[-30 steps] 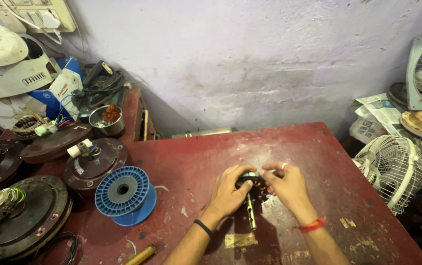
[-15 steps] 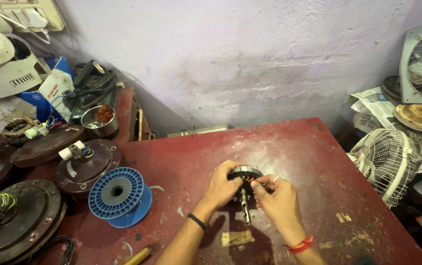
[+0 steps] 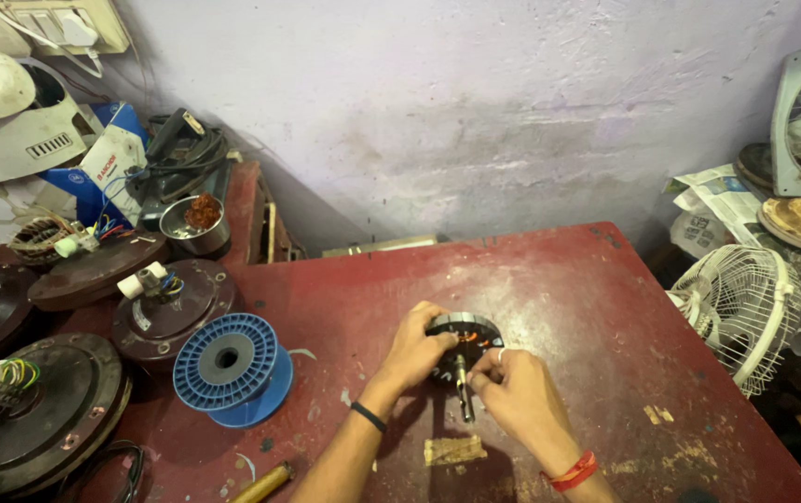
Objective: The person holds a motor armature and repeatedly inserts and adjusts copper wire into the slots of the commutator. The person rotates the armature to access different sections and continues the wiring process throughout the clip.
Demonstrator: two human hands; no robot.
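Note:
A round black motor stator [image 3: 471, 328] with copper windings and a metal shaft [image 3: 463, 396] pointing toward me is held just above the red table [image 3: 568, 289]. My left hand [image 3: 414, 349] grips its left rim. My right hand [image 3: 512, 396] holds its right side, fingers by the shaft. A black band circles my left wrist, a red one my right. A small yellowish block [image 3: 454, 451] lies on the table under my hands.
A blue empty spool [image 3: 231, 365] lies left of my hands. Dark round fan motor housings [image 3: 167, 303] with wires crowd the table's left side. A metal bowl [image 3: 193, 224] stands at the back left. White fan guards [image 3: 736, 307] lean at the right.
The view has shifted a little. Both hands have stayed on the stator and turned it slightly, keeping it over the same part of the table.

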